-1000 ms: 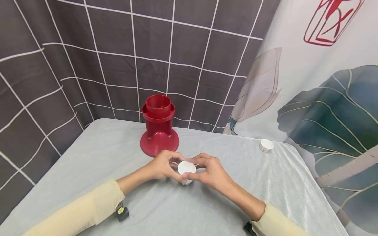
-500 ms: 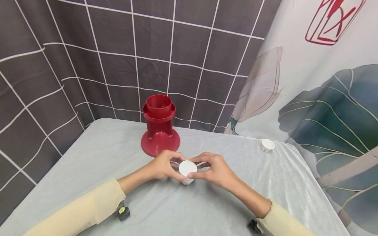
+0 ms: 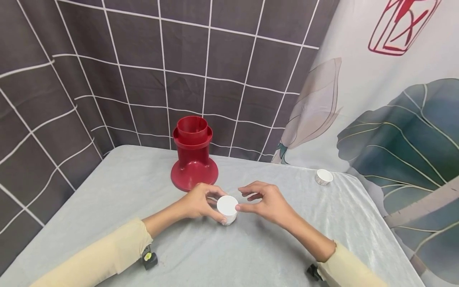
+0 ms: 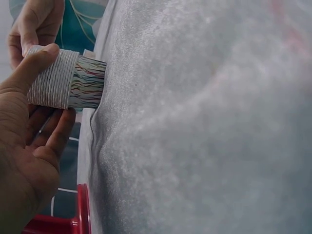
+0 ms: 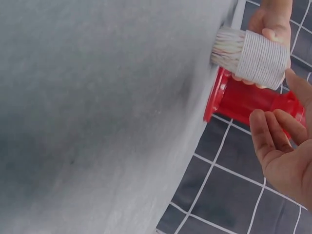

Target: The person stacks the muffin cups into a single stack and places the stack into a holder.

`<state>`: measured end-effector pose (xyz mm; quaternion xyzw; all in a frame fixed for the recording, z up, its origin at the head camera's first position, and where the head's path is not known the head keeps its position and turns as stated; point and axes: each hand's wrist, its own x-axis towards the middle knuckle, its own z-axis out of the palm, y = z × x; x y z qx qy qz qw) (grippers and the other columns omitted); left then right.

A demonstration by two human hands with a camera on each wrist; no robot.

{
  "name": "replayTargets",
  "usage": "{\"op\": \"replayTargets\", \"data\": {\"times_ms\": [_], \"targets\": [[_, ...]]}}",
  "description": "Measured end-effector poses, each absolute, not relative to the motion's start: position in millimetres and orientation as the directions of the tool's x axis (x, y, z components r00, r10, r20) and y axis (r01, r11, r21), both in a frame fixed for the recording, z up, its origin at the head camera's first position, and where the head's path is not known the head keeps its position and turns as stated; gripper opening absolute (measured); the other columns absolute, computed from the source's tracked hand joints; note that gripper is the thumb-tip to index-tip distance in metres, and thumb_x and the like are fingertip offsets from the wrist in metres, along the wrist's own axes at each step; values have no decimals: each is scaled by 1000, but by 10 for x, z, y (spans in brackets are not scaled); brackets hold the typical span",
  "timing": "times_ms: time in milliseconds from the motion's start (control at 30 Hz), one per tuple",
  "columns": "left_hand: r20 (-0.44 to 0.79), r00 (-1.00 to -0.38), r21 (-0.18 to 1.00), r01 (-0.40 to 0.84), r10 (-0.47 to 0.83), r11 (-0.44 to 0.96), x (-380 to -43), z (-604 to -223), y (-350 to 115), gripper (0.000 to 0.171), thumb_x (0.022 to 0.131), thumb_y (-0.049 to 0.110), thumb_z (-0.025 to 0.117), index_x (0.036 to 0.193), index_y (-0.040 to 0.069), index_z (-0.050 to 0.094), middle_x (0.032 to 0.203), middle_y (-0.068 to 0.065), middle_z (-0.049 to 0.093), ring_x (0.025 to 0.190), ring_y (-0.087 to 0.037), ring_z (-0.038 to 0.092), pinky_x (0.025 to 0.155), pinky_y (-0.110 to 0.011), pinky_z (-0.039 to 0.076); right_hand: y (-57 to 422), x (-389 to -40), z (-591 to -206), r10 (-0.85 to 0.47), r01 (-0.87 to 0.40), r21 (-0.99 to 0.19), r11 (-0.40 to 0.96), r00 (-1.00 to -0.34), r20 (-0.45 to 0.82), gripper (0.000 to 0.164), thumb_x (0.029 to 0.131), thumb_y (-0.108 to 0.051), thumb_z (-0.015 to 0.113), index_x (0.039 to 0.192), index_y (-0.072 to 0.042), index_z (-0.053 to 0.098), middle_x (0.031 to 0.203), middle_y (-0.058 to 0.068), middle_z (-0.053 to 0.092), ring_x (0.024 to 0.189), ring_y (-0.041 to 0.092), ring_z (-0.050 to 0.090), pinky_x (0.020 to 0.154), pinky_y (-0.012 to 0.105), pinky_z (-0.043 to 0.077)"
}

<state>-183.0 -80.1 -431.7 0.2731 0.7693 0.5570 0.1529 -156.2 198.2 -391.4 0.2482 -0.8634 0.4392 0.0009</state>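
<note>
A stack of white paper cups [image 3: 227,206] stands upright on the table, openings up. In the left wrist view the nested rims of the stack [image 4: 53,78] show as ribs above a side patterned with coloured lines. My left hand [image 3: 199,200] grips the stack from the left, thumb in front and fingers behind. Just to the right, my right hand [image 3: 269,202] is spread, its thumb tip right at the top rim and its other fingers away from the stack. Nothing lies between the fingers of the right hand [image 5: 287,151] in the right wrist view.
Behind the left hand stands a red plastic tube on a wide round base [image 3: 193,175]. A single white paper cup [image 3: 324,177] sits near the table's back right edge. Grey cloth covers the table [image 3: 143,175], and a dark gridded curtain [image 3: 136,79] hangs behind.
My right hand has opened and drawn off to the right from the stack, which it touched with thumb and fingers before. The left hand keeps its grip in nearly the same place.
</note>
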Motion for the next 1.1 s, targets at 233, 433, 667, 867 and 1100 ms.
{"op": "replayTargets", "data": {"times_ms": [233, 433, 667, 867, 1100], "targets": [[75, -801, 944, 248, 594, 216, -1826, -4316, -802, 51, 78, 9, 104, 125, 7, 84, 122, -10, 83, 113, -18, 78, 101, -36, 69, 2072, -1605, -3907, -392, -418, -738, 530, -892, 223, 47, 87, -20, 99, 127, -3, 84, 122, 17, 83, 110, 37, 82, 94, 32, 70], [67, -809, 950, 230, 584, 211, -1828, -4326, -792, 52, 76, 7, 104, 124, 7, 84, 122, -9, 83, 111, -17, 78, 100, -33, 69, 2171, -1676, -3918, -347, -390, -737, 552, -911, 222, 45, 87, -19, 99, 126, -1, 83, 126, 20, 82, 111, 39, 82, 95, 38, 70], [66, -809, 949, 231, 584, 214, -1828, -4335, -792, 51, 77, 9, 104, 124, 8, 84, 123, -9, 83, 112, -19, 77, 100, -32, 69, 2255, -1741, -3922, -305, -354, -736, 577, -929, 208, 45, 89, -21, 97, 127, -1, 83, 127, 20, 82, 113, 38, 81, 95, 37, 70], [79, -807, 951, 237, 585, 197, -1825, -4344, -793, 52, 76, 7, 104, 124, 5, 84, 122, -11, 83, 111, -18, 78, 100, -31, 69, 2315, -1781, -3926, -277, -325, -733, 598, -942, 192, 47, 91, -24, 97, 129, 0, 81, 129, 20, 81, 114, 37, 81, 95, 38, 70], [83, -808, 948, 244, 584, 203, -1827, -4354, -791, 51, 77, 7, 104, 124, 4, 83, 122, -12, 82, 111, -18, 77, 99, -30, 69, 2392, -1838, -3921, -246, -294, -727, 620, -953, 176, 49, 92, -25, 96, 130, 1, 80, 131, 21, 81, 113, 33, 82, 96, 39, 69]]}}
